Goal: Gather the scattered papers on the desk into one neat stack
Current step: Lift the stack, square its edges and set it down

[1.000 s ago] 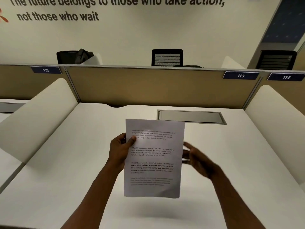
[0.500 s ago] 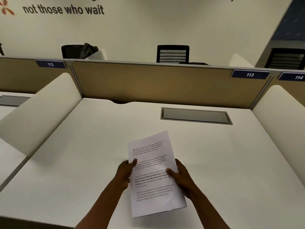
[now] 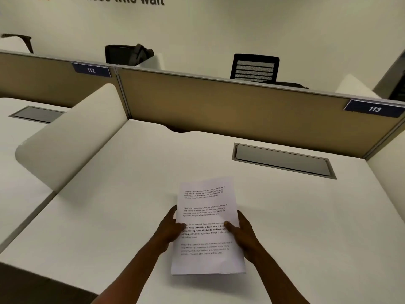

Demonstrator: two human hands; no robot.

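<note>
Left thumb (image 3: 182, 227) pressed on the printed face of the stack of papers (image 3: 206, 224), remaining fingers curled behind the left long edge. Right thumb (image 3: 228, 226) laid likewise over the right long edge, fingers wrapped beneath, out of sight. Left hand (image 3: 169, 230) and right hand (image 3: 244, 234) thus clamped on the stack from both sides, roughly at mid-height. Edges of the sheets aligned, as far as could be told; near short edge cast a thin shadow, so seemingly held just above the desk (image 3: 109, 205), though contact at the far end could not be judged. Stack tilted slightly, top corner leaning right, placed near the middle of the desk toward the front.

Bare white surface on every side of the stack. Grey cable hatch (image 3: 282, 160) set flush, well beyond the far short edge and to the right. Rounded white side divider (image 3: 72, 137) bounding the left; tan back partition (image 3: 230, 106) closing the far side, with label 113 (image 3: 374, 109) at its right end. Front desk edge close under the forearms.
</note>
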